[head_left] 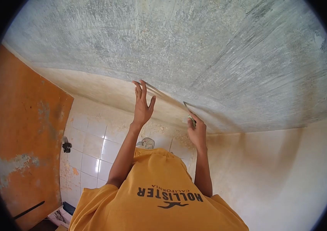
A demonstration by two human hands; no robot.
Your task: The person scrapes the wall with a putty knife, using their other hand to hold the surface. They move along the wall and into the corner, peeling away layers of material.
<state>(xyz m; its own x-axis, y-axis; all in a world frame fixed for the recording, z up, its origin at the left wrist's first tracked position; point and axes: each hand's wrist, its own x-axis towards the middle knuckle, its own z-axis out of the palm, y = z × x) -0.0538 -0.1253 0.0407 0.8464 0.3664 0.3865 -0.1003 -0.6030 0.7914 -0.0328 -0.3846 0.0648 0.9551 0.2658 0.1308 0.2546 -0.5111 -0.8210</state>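
Observation:
My left hand (143,109) is raised against the wall, fingers stretched out and thumb apart, with its fingertips at the border between the grey rough surface and the cream band. It holds nothing. Lower and to the right, my right hand (197,134) is closed around the handle of a scraper (187,105). The scraper's thin blade points up, and its tip meets the wall near the same border. Much of the handle is hidden by my fingers. The grey wall (163,42) is streaked and patchy, while the cream band (94,85) below looks smoother.
An orange wall (25,127) with peeled patches stands at the left. White floor tiles (90,154) carry scattered flakes. A dark object (67,145) lies by the orange wall, and a greyish crumpled item (147,143) sits just beyond my shirt. A cream wall (271,169) is at right.

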